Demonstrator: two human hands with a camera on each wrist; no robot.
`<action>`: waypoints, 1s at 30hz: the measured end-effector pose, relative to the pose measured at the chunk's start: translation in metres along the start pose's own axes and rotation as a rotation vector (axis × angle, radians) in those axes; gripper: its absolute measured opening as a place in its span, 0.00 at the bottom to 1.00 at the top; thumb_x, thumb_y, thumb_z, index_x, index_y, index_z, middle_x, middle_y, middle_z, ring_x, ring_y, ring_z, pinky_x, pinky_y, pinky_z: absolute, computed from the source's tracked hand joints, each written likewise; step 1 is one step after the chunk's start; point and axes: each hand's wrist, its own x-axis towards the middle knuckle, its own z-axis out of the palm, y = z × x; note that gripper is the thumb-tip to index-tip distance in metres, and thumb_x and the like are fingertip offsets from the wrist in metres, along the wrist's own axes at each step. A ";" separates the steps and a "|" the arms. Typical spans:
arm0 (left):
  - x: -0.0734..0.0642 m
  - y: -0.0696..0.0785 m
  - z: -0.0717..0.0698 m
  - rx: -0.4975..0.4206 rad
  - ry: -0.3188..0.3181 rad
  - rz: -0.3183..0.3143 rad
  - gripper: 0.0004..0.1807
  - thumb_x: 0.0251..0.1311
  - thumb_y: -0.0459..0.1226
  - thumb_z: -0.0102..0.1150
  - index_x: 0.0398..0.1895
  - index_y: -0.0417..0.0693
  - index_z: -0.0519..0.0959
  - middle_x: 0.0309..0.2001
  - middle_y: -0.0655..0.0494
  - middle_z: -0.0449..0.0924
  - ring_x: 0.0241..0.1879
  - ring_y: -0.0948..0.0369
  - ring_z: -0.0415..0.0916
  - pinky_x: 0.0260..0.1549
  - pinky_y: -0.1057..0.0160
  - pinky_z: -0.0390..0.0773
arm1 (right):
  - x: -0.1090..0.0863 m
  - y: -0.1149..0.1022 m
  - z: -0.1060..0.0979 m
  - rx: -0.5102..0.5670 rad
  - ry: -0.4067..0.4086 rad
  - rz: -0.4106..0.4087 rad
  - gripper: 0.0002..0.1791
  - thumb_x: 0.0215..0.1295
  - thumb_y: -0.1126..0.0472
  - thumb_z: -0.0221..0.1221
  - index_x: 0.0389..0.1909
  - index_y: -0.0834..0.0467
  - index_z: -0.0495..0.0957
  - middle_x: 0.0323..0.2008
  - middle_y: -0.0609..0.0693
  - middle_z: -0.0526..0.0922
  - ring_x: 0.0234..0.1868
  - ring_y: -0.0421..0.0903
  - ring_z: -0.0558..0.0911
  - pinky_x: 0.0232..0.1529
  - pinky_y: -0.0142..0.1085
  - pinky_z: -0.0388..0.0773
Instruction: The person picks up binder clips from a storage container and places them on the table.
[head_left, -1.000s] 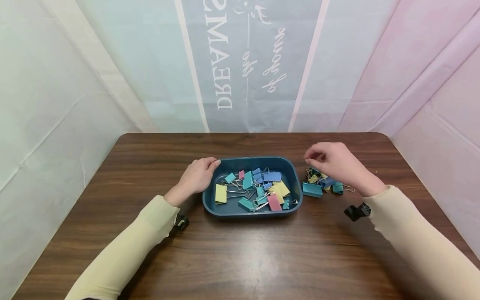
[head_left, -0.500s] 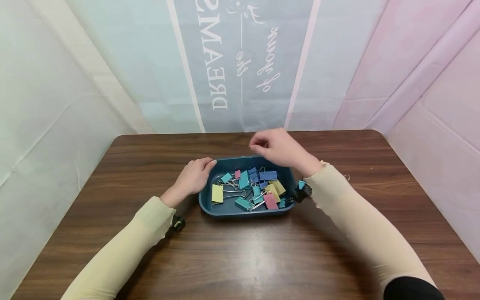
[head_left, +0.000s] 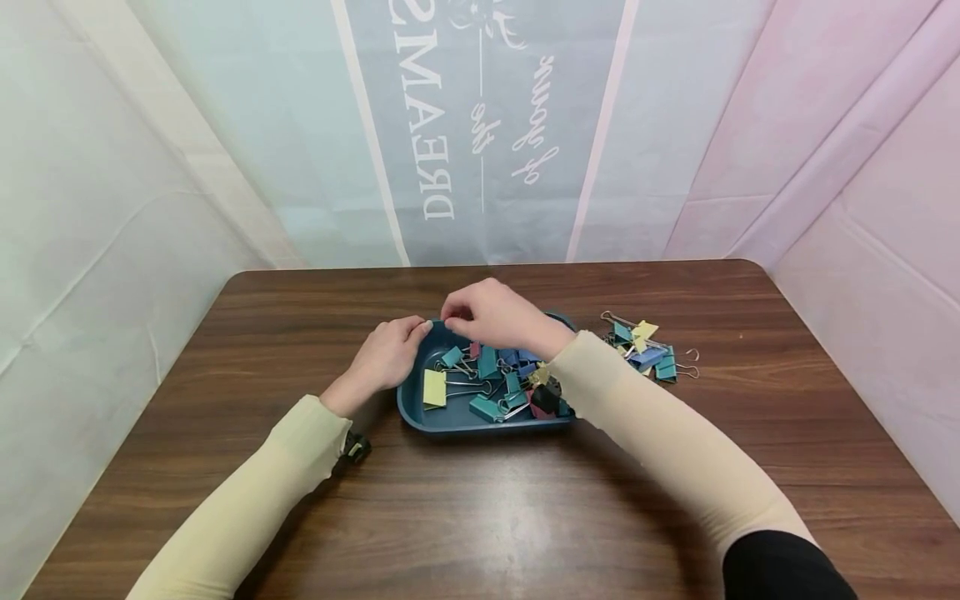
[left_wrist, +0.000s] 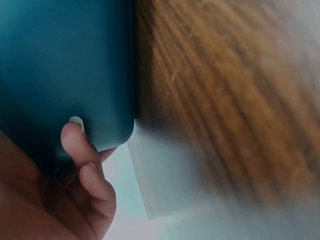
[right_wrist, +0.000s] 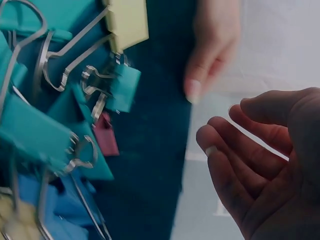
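Note:
My left hand [head_left: 386, 354] grips the far left corner of a dark blue tray [head_left: 480, 430], its fingers curled against the tray's wall in the left wrist view. My right hand [head_left: 495, 315] hovers at the tray's far rim, close to the left thumb. In the right wrist view its fingers [right_wrist: 245, 155] are loosely bent, with nothing visible between them. Inside the tray lie several binder clips, among them a yellow binder clip [head_left: 434, 389] at the left and a teal binder clip [head_left: 487, 407] near the front. The right hand and wrist hide part of the tray's right side.
To the right of the tray, a loose pile of binder clips [head_left: 648, 357] lies on the brown wooden table [head_left: 480, 517], partly hidden by the right sleeve [head_left: 637, 417]. A printed fabric backdrop [head_left: 487, 150] hangs behind the table's far edge.
My right hand has moved left from the pile, across the tray's far side to beside the left hand. The left hand keeps its grip on the tray corner.

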 end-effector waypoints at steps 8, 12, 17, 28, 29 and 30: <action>0.000 -0.001 0.002 0.020 0.002 -0.001 0.20 0.80 0.47 0.38 0.50 0.48 0.79 0.25 0.51 0.73 0.23 0.55 0.71 0.23 0.57 0.69 | 0.005 0.004 0.026 -0.087 -0.215 0.008 0.19 0.69 0.60 0.62 0.60 0.55 0.80 0.50 0.48 0.84 0.47 0.40 0.81 0.50 0.36 0.78; 0.000 -0.001 0.002 0.027 -0.002 0.001 0.22 0.80 0.48 0.37 0.54 0.46 0.79 0.31 0.50 0.78 0.28 0.56 0.74 0.27 0.58 0.71 | 0.005 0.008 0.039 -0.155 -0.269 -0.019 0.21 0.67 0.61 0.65 0.60 0.54 0.80 0.56 0.48 0.82 0.55 0.42 0.79 0.57 0.38 0.75; 0.000 -0.001 0.001 0.011 0.008 -0.009 0.21 0.79 0.47 0.38 0.52 0.46 0.79 0.28 0.50 0.76 0.27 0.55 0.74 0.26 0.58 0.71 | 0.006 0.013 0.047 -0.185 -0.224 -0.049 0.16 0.65 0.65 0.65 0.54 0.53 0.84 0.51 0.46 0.84 0.51 0.40 0.80 0.56 0.37 0.75; 0.001 -0.001 0.001 0.016 0.009 -0.005 0.20 0.80 0.48 0.37 0.45 0.48 0.79 0.22 0.51 0.70 0.21 0.55 0.70 0.22 0.58 0.69 | 0.005 0.012 0.040 -0.149 -0.142 -0.050 0.12 0.68 0.66 0.61 0.49 0.53 0.85 0.46 0.47 0.85 0.42 0.39 0.81 0.46 0.33 0.78; 0.002 -0.001 0.001 0.016 0.010 -0.005 0.20 0.80 0.48 0.37 0.45 0.48 0.79 0.22 0.52 0.70 0.21 0.55 0.70 0.23 0.58 0.69 | 0.005 0.012 0.038 -0.147 -0.132 -0.056 0.12 0.68 0.66 0.61 0.49 0.54 0.85 0.46 0.47 0.85 0.42 0.39 0.81 0.46 0.33 0.78; 0.002 -0.001 0.001 0.015 0.009 -0.006 0.20 0.80 0.48 0.37 0.46 0.48 0.79 0.22 0.52 0.70 0.22 0.55 0.70 0.23 0.58 0.69 | 0.005 0.012 0.035 -0.142 -0.121 -0.062 0.12 0.68 0.65 0.61 0.49 0.54 0.85 0.46 0.47 0.85 0.42 0.38 0.81 0.46 0.33 0.78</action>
